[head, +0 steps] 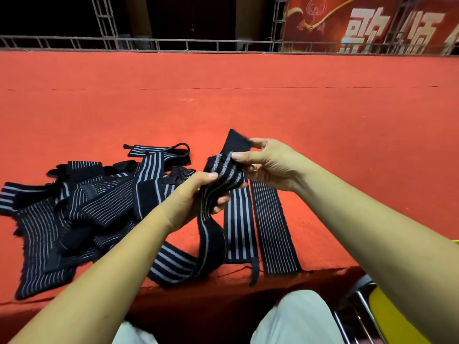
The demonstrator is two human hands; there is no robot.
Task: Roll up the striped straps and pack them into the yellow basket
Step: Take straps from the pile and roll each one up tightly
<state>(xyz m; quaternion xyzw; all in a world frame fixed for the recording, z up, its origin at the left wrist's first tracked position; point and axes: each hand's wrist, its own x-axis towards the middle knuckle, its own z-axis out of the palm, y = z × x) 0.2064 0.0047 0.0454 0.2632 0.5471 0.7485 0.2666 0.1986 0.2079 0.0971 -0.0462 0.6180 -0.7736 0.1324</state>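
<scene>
I hold a black strap with grey stripes (224, 170) above the red surface. My left hand (193, 194) grips its lower part with thumb on top and fingers curled beneath. My right hand (263, 162) pinches its upper end, where a plain black tab sticks up. The strap's loose tail (178, 264) trails down to the near edge. A tangled pile of several striped straps (82, 207) lies to the left. Two straps lie flat side by side under my hands, a wide-striped strap (238, 232) and a thin-striped strap (273, 232). A yellow object (392, 319), possibly the basket, shows at the bottom right.
The red carpeted platform (248, 108) stretches far ahead to a metal truss rail (173, 44) and a red banner (372, 21). Its near edge drops off above my knees (293, 319). Metal chair tubing (357, 304) stands beside the yellow object.
</scene>
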